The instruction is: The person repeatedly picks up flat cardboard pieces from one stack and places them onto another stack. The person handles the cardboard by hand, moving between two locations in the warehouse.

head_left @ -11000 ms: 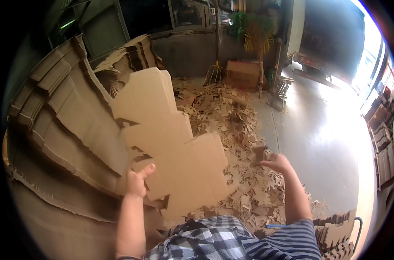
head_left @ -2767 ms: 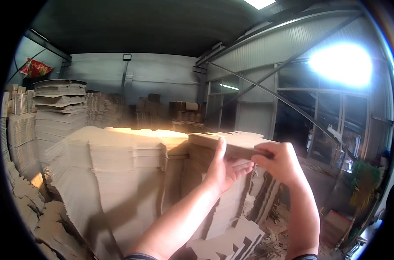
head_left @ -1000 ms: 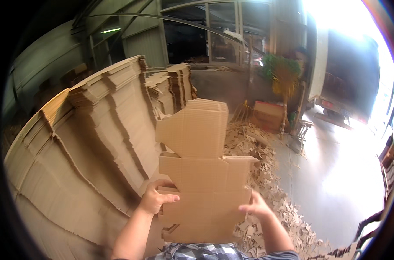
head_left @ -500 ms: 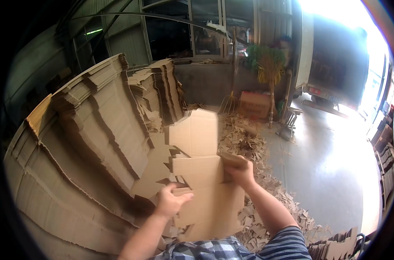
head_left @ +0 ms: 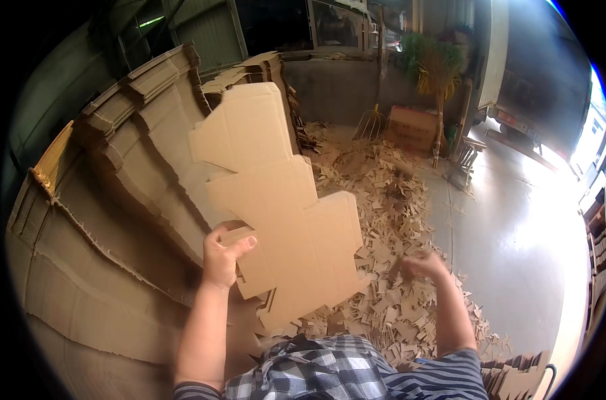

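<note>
A flat, die-cut cardboard box blank (head_left: 283,213) with stepped, notched edges hangs tilted in front of me. My left hand (head_left: 224,255) grips its left edge, thumb on the upper face and the other fingers underneath. Off to the right and apart from the blank is my right hand (head_left: 425,265), over a heap of cardboard scraps (head_left: 389,207). Its fingers are smeared by motion, and I cannot make out whether a scrap is in them.
Tall stacks of cardboard sheets (head_left: 129,187) fill the left side. By the back wall stand a pitchfork (head_left: 369,125), a cardboard box (head_left: 413,130) and a broom (head_left: 441,80). A truck (head_left: 543,80) is at the far right, beyond bare floor (head_left: 503,227). More cut cardboard (head_left: 516,380) stands at lower right.
My right hand has let go of the blank and moved right and slightly down. The blank, still in my left hand, has swung to a tilt, and its right-hand flap now shows spread out.
</note>
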Motion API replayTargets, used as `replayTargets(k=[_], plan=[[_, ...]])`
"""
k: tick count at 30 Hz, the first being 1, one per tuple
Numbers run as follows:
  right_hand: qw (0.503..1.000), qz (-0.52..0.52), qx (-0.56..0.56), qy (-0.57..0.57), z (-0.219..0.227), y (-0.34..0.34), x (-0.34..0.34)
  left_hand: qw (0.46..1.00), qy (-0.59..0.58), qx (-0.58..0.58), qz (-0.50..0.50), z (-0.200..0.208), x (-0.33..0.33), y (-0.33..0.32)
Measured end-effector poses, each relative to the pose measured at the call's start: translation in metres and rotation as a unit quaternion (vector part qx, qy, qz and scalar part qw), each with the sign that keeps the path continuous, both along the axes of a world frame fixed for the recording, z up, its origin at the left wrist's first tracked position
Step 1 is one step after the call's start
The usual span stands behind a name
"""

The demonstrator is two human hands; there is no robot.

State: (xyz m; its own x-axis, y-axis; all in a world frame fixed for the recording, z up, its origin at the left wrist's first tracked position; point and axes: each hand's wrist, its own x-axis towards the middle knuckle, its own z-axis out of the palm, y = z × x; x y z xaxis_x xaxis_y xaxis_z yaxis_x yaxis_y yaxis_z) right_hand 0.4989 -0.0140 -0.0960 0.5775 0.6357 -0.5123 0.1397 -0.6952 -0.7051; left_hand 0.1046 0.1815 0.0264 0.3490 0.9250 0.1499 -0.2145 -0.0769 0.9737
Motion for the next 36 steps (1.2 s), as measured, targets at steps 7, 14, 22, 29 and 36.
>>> replayTargets(k=[7,14,22,29,36], plan=[[0.95,-0.027,0.27,0.155,-0.082,0.02,-0.106,0.998,-0.055,0.001,0.03,-0.012,0.011,-0.001],[0.934,0.301,0.167,0.095,0.043,0.021,-0.084,0.999,-0.025,-0.03,-0.016,-0.006,0.009,-0.016],[0.942,0.102,0.224,0.23,-0.083,0.014,-0.144,0.992,0.117,-0.024,-0.034,-0.034,0.023,-0.049],[0.969,0.107,0.095,0.2,-0.079,0.051,-0.142,0.906,0.307,0.272,-0.104,-0.018,0.06,-0.078],[0.904,0.089,0.222,0.356,-0.088,0.013,-0.114,0.982,0.158,-0.061,-0.079,-0.032,0.046,-0.048]])
